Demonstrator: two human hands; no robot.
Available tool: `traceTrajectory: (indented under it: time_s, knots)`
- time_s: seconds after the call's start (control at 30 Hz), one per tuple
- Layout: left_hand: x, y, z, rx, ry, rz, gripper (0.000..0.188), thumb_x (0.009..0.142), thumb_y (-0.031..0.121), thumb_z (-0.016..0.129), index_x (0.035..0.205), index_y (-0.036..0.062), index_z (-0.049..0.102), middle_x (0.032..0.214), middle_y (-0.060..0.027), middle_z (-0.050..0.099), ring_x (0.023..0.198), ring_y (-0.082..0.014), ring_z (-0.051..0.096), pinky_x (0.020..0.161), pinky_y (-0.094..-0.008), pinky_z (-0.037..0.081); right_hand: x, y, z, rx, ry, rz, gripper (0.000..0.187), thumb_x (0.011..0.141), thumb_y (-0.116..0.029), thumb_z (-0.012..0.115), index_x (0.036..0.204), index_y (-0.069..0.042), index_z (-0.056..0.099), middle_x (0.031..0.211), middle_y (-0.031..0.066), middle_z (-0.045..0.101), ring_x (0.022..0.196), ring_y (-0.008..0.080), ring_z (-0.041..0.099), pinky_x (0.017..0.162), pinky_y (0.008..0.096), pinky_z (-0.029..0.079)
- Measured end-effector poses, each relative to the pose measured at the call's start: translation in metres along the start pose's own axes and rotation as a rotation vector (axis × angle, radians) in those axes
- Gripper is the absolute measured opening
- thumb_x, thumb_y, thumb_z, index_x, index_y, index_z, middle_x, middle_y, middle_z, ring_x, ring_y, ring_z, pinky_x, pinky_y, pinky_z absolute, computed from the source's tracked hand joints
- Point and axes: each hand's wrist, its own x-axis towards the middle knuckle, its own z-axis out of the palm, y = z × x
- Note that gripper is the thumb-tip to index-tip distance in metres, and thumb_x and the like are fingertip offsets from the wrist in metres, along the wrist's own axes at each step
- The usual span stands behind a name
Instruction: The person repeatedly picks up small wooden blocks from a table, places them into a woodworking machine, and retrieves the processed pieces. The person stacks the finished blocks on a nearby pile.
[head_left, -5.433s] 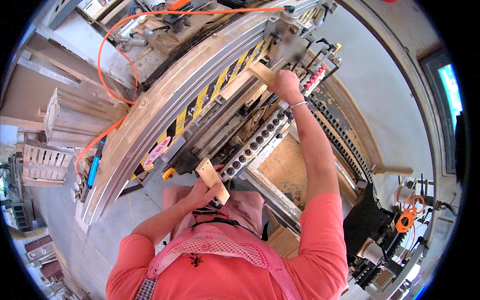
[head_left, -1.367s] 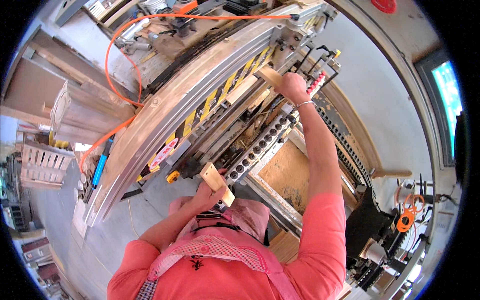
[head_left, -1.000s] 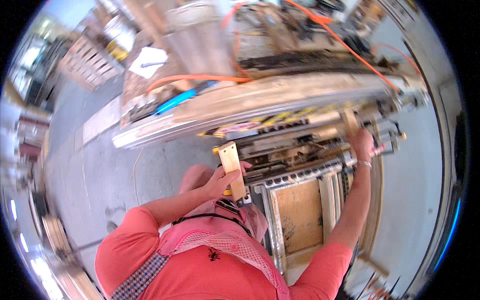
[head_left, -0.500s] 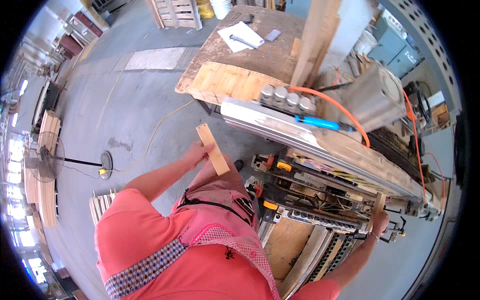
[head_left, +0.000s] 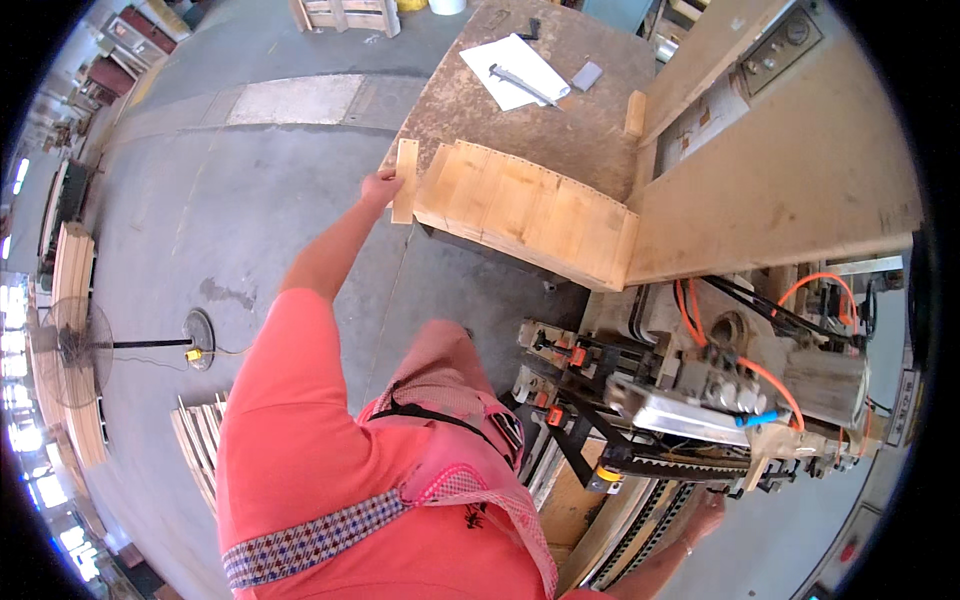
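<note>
My left hand (head_left: 381, 187) is closed on a flat wooden slat (head_left: 404, 182), held upright at the near left corner of the table. Just right of it, a row of similar slats (head_left: 520, 205) stands packed side by side along the table edge, small holes showing at their ends. Low on the right, my right hand (head_left: 706, 513) is at the underside of a woodworking machine (head_left: 690, 420); its fingers are smeared and partly hidden. The end of a wooden piece (head_left: 757, 472) shows in the machine beside that hand.
On the brown table (head_left: 590, 140) lie a caliper (head_left: 525, 86), white paper (head_left: 500, 62) and a small grey block (head_left: 587, 76). A large wooden panel (head_left: 780, 190) rises behind the machine. Orange hoses (head_left: 772, 382) loop over it. A floor fan (head_left: 72, 345) stands far left.
My left hand has carried the slat forward from near my lap to the table's row. My right hand has drawn back from the wooden piece it was at. The machine's upper part has shifted, exposing the panel.
</note>
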Motion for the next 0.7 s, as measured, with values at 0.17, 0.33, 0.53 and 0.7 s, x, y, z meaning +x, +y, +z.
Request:
traceTrajectory:
  time_s: [0.17, 0.33, 0.53, 0.7]
  knots:
    - [0.056, -0.016, 0.042, -0.058, -0.177, 0.012, 0.031, 0.073, 0.021, 0.067, 0.101, 0.0071, 0.068, 0.088, -0.0042, 0.069, 0.077, -0.0111, 0.063, 0.072, -0.0273, 0.049, -0.132, -0.027, -0.009, -0.138, -0.222, -0.005, 0.025, 0.069, -0.011, 0.071, 0.089, 0.001, 0.064, 0.080, 0.0155, 0.066, 0.071, 0.0288, 0.063, 0.062, 0.0362, 0.048]
    - [0.063, -0.033, 0.058, 0.068, -0.180, 0.001, 0.031, 0.072, 0.026, 0.067, 0.097, 0.0075, 0.069, 0.088, -0.0055, 0.069, 0.081, -0.0130, 0.064, 0.074, -0.0282, 0.049, -0.216, -0.073, -0.024, 0.048, -0.309, 0.128, 0.021, 0.066, -0.010, 0.073, 0.080, 0.000, 0.062, 0.072, 0.0134, 0.065, 0.065, 0.0250, 0.061, 0.061, 0.0355, 0.048]
    - [0.050, -0.002, 0.086, 0.394, -0.233, 0.120, 0.026, 0.073, 0.030, 0.064, 0.092, 0.0126, 0.071, 0.082, -0.0036, 0.069, 0.080, -0.0135, 0.063, 0.075, -0.0306, 0.049, -0.318, -0.102, -0.018, 0.072, -0.345, 0.147, 0.017, 0.068, -0.015, 0.071, 0.078, -0.004, 0.062, 0.071, 0.0089, 0.063, 0.065, 0.0222, 0.060, 0.060, 0.0350, 0.047]
    - [0.148, -0.096, 0.096, 0.045, -0.358, 0.300, 0.026, 0.083, 0.021, 0.056, 0.101, 0.0049, 0.065, 0.094, -0.0062, 0.065, 0.082, -0.0173, 0.060, 0.076, -0.0324, 0.048, -0.328, -0.137, -0.004, -0.035, -0.504, 0.534, 0.029, 0.074, -0.034, 0.066, 0.090, -0.010, 0.067, 0.085, 0.0147, 0.066, 0.082, 0.0341, 0.061, 0.071, 0.0415, 0.049]
